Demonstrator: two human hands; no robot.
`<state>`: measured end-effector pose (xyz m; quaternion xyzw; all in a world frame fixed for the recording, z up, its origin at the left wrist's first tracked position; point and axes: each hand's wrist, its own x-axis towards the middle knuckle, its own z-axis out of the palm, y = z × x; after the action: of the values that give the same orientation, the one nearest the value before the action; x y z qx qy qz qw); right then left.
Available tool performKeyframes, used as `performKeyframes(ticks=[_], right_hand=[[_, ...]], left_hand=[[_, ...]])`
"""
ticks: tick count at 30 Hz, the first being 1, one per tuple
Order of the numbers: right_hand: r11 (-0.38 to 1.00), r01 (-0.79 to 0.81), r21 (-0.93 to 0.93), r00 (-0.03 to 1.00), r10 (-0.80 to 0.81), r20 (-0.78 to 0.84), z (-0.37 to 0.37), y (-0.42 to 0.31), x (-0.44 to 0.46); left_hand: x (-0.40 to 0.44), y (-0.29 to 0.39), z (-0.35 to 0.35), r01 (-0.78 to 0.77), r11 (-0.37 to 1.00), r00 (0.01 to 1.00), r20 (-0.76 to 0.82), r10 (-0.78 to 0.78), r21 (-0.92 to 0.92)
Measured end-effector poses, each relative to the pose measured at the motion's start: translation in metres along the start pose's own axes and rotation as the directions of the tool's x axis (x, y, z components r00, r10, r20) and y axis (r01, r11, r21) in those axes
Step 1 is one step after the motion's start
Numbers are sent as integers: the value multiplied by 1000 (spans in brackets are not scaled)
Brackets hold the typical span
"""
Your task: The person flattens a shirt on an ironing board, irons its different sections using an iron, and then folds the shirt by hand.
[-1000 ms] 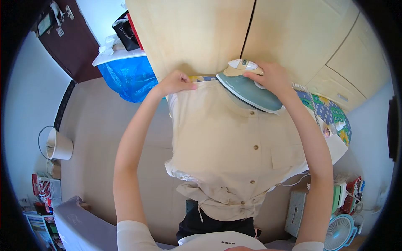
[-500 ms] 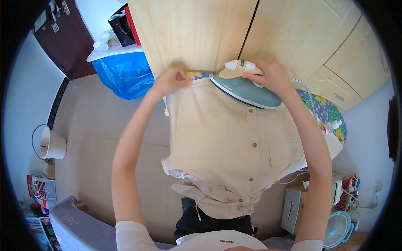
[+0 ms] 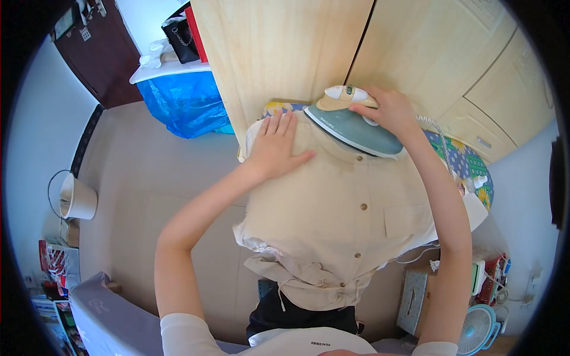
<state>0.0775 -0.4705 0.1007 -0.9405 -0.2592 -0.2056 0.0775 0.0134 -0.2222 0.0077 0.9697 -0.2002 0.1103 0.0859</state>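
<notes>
L hand (image 3: 274, 151) flat on shirt (image 3: 314, 207), R hand (image 3: 393, 113) gripping iron (image 3: 351, 127)

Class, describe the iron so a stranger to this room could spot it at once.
Find the pale wooden cupboard across the picture's top; the beige shirt lies spread just below it. At the shirt's upper edge, the right hand holds the iron. Its pointed grey-green body sets it apart from the plain beige shirt.
</notes>
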Motion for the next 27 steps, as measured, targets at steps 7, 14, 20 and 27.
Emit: performKeyframes(ticks=[7,14,20,27], right_hand=[[999,-34,3,999,34,-5,2,1,-2],[999,-36,-14,999,36,-1,4,4,-3],[996,-88,-1,994,88,63,1,3,1],[976,-208,61,969,197,148,-19,-14,21]], left_hand=[[-7,-29,-1,139,979,990,46,-134,-148],[-6,-30,1,168,966,985,68,-158,-197],[-4,-23,-9,218,972,968,151,-202,-94],[-5,-23,-10,223,965,970,129,-206,-140]])
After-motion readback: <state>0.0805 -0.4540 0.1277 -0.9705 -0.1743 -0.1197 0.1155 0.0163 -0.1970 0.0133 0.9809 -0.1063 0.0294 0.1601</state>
